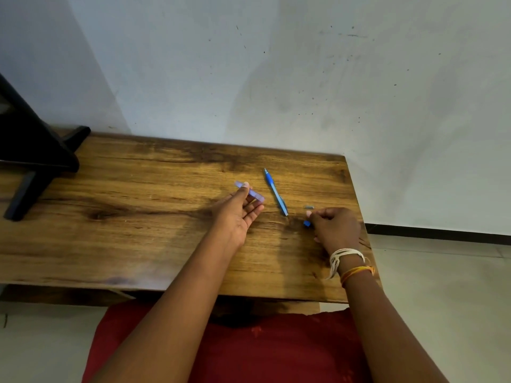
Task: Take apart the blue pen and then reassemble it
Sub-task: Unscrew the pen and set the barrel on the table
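My left hand (239,214) holds a pale blue translucent pen barrel (253,194) between thumb and fingers, a little above the wooden table (138,217). The barrel is blurred. To its right, the blue pen's inner part (275,191), with grip and tip, lies on the table with the tip pointing away from me. My right hand (336,226) rests curled at the table's right side, its fingertips pinching a small blue piece (307,223). A tiny grey piece (309,207), perhaps a spring, lies just beyond that hand.
A black stand (33,158) occupies the table's far left corner. The wall (276,78) runs directly behind the table. The table's right edge (356,205) is close to my right hand, with floor beyond it. My red-clad lap is below the front edge.
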The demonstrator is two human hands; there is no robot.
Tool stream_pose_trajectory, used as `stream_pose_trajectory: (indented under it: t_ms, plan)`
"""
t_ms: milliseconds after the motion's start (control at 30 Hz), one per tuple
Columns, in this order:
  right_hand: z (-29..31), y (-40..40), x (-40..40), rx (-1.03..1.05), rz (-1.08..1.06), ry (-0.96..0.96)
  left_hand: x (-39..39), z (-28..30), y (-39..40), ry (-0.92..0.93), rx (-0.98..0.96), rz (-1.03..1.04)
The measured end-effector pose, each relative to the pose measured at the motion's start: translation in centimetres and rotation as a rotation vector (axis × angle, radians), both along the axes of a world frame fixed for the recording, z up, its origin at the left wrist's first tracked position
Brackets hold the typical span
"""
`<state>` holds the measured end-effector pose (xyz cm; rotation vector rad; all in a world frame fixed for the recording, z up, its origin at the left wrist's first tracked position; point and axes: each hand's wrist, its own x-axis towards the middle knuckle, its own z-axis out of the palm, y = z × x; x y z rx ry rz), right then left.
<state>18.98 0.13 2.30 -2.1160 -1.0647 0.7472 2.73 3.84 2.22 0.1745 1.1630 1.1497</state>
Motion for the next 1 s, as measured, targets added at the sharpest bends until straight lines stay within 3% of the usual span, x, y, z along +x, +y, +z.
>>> stream_pose_trajectory:
  t_ms: [67,100,233,300,367,467,700,1000]
  plan:
    - [0.1,0.1,-0.7,0.11,-0.01,-0.013,0.0,-0.1,-0.1,0.032,0.026,-0.017]
    - [0.3,0.3,-1.2,0.136,-0.029,0.146,0.0,-0.1,-0.1,0.06,0.047,-0.029]
    - [0.5,0.3,-4.3,0.056,-0.042,1.114,0.2,-0.3,-0.3,0.195,0.161,-0.08]
    - [0.4,0.3,-4.9,0.011,-0.068,1.369,0.1,-0.3,-0.4,0.337,0.227,-0.093]
    - [0.3,0.5,-5.0,-0.015,-0.105,1.507,-0.1,-0.2,-0.5,0.499,0.3,-0.106]
    - [0.1,0.7,-5.2,-0.033,-0.125,1.572,-0.4,0.0,-0.5,0.572,0.365,-0.112]
    - [0.0,0.7,-5.6,-0.045,-0.114,1.56,-0.9,0.6,-0.5,0.547,0.366,-0.095]
    - [-0.5,0.8,-5.4,0.019,-0.124,1.325,-1.4,0.2,-0.3,0.561,0.276,-0.038]
